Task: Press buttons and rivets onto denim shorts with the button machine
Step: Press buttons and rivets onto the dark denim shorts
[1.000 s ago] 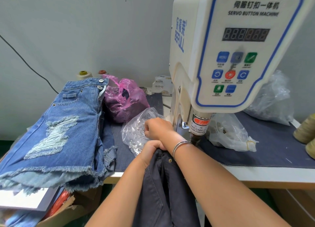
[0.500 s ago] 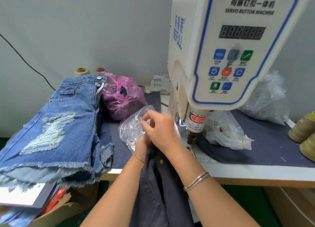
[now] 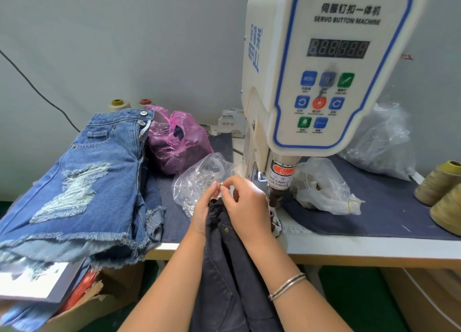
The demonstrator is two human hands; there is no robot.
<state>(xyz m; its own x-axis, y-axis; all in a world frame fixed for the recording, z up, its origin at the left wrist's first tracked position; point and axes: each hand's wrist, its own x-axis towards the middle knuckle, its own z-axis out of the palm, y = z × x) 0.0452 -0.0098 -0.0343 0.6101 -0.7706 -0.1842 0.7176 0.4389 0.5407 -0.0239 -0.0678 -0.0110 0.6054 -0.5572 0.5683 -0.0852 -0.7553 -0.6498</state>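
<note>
While our left hand [image 3: 202,213] grips the top of the dark denim shorts [image 3: 229,269] hanging off the table edge [image 3: 349,250] before the button machine [image 3: 321,69], our right hand [image 3: 245,207] pinches a small metal piece [image 3: 221,185] above them, beside the clear bag [image 3: 197,182].

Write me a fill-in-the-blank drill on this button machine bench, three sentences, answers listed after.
1. The right hand pinches a small metal piece over the dark ____ shorts.
2. The pile of blue denim shorts lies to the ____ of the pink bag.
3. The panel of the button machine reads "SERVO ____ MACHINE".

Answers: grey; left; BUTTON
</note>
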